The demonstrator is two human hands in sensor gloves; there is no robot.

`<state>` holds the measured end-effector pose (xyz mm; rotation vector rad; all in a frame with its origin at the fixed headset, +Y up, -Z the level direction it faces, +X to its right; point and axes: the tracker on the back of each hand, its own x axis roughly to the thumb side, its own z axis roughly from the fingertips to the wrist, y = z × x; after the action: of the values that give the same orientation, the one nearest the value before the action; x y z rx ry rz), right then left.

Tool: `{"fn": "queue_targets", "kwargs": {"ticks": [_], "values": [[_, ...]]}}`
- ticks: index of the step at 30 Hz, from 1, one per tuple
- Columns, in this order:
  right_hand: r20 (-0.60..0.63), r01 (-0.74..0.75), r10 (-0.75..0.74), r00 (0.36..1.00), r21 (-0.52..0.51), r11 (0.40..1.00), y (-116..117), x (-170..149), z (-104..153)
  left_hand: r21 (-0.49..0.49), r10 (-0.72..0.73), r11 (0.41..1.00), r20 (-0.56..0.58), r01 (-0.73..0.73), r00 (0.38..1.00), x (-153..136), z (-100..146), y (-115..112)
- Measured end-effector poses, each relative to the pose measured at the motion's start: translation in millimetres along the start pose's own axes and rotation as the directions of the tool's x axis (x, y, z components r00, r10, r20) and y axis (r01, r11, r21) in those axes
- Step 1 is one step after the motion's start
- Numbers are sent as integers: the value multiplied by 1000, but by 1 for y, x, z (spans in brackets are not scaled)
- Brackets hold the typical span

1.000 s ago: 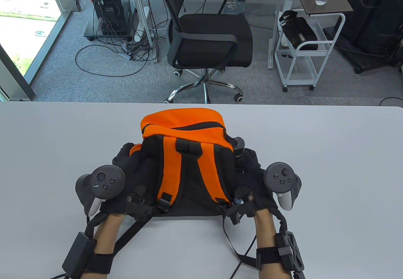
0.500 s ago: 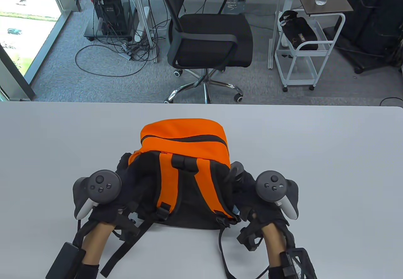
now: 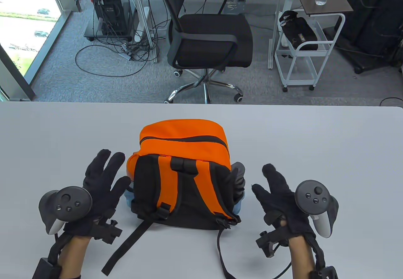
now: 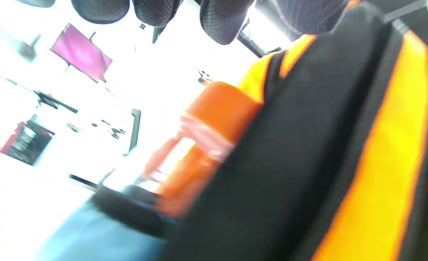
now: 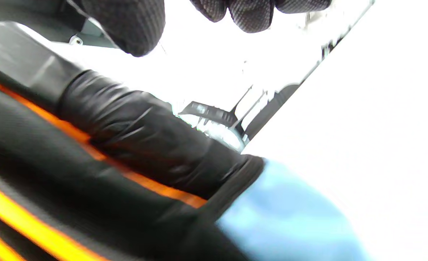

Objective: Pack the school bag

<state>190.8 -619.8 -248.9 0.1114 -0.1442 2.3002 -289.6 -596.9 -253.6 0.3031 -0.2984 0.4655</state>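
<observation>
From above, the backpack [image 3: 182, 172] lies near the middle of the table [image 3: 330, 153], a little toward my near edge, strap side up, with its orange top pointing at the far edge and its loose straps trailing toward me. My left hand [image 3: 97, 191] lies spread just beside its left flank, fingers splayed and holding nothing, the thumb side close to the fabric though I cannot tell whether it touches. My right hand [image 3: 280, 197] is spread the same way on the other side, clearly apart from the bag and gripping nothing. I judge both hands are set out like this because the bag is zipped and laid down, so the packing looks close to done. A dark bottle [image 3: 238, 178] sits in the right side pocket, and a strip of light blue shows under the bag's lower corners.

From my left wrist, the picture is blurred. My fingertips [image 4: 221, 18] hang from the top edge, uncurled, with nothing between them. The bag's black back panel and a yellow-orange strap fill the right side; beside them an orange bottle-like shape [image 4: 214, 123] rests against the bag's side, above a blue patch.

From my right wrist, also blurred, my fingertips [image 5: 250, 14] hang free at the top, closed on nothing. Below them the dark bottle lies wrapped in the black side pocket [image 5: 156, 145], which keeps it snug against the bag, and the blue patch [image 5: 282, 214] meets the white table.
</observation>
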Motion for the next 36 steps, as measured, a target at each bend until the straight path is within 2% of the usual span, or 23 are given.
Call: {"fn": "queue_targets", "kwargs": {"ticks": [3,4,7,11,13,16,17,18,20,22,29,36], "values": [[-5,-266,267,964,-115,957,-4,4,6,-23,-263,965,-41,262,964,-11,2,0],[-4,-304,306,952,-141,942,-2,3,7,-37,-311,950,-49,310,949,-15,2,-3],[11,-373,383,924,-194,907,11,-6,8,-123,-364,927,-63,355,929,-30,5,-18],[-2,-445,454,891,-210,871,23,-20,7,-166,-395,911,-79,378,915,-50,11,-40],[8,-468,477,879,-178,866,27,-28,7,-240,-425,887,-86,395,901,-60,14,-48],[-1,-516,517,856,-60,854,32,-38,5,-248,-445,875,-75,416,892,-69,18,-55],[9,-540,540,842,0,842,35,-42,4,-223,-448,877,-56,427,892,-73,21,-56],[4,-578,578,816,42,815,38,-45,4,-228,-455,871,-40,435,890,-77,22,-57],[21,-654,656,754,107,749,44,-49,6,-300,-462,851,-42,430,886,-83,25,-59],[40,-687,690,723,152,711,48,-51,7,-335,-462,841,-35,425,886,-87,27,-60],[25,-673,686,727,223,705,53,-58,9,-399,-472,813,-23,425,881,-91,31,-60],[14,-661,684,729,273,699,54,-59,9,-401,-447,824,-24,402,894,-91,30,-63]]}}
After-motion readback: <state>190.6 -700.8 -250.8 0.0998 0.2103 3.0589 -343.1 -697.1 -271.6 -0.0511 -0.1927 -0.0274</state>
